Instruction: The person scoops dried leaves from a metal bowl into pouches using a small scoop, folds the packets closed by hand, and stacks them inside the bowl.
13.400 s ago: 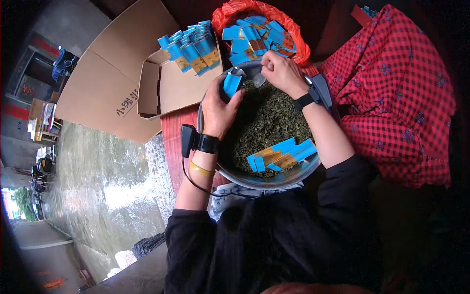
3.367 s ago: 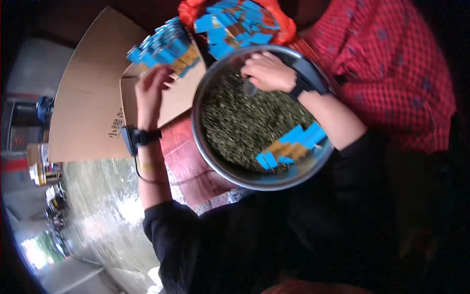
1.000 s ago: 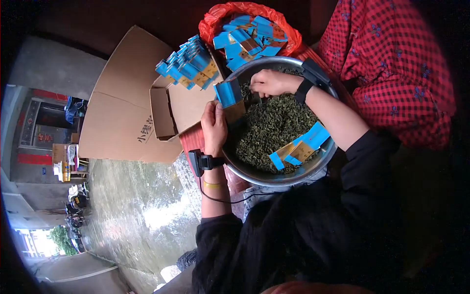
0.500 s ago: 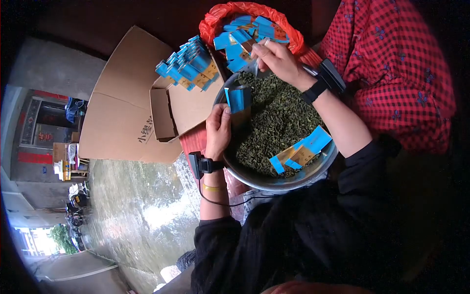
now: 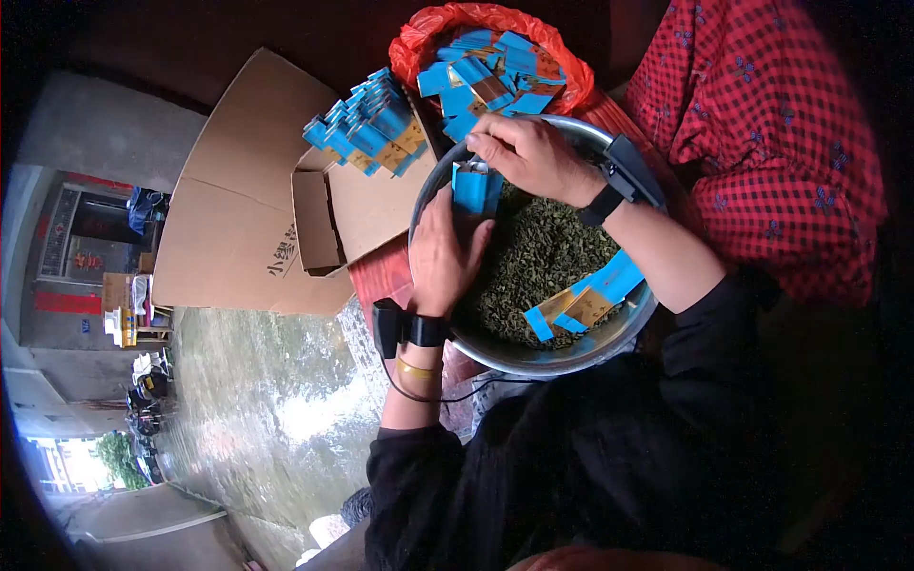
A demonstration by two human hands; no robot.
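My left hand [image 5: 440,252] is wrapped round a small blue packet [image 5: 475,193], held upright with its silvery mouth at the top. Just above that mouth is my right hand [image 5: 533,162], its fingers closed; what they grip is hidden. Both hands are over a wide metal bowl [image 5: 562,362] of dark green dried leaves [image 5: 552,247], which look like tea. On the leaves near the bowl's lower right rim lie a few flat blue-and-gold packets [image 5: 590,297].
A red plastic bag [image 5: 411,43] holding many flat blue packets stands behind the bowl. To the left, several blue-and-gold packets [image 5: 371,124] stand in rows in an open cardboard box [image 5: 319,224]. Red checked cloth [image 5: 762,143] hangs at the right.
My right hand has come down from near the red bag to the packet's mouth. My left hand has turned and now wraps further round the packet.
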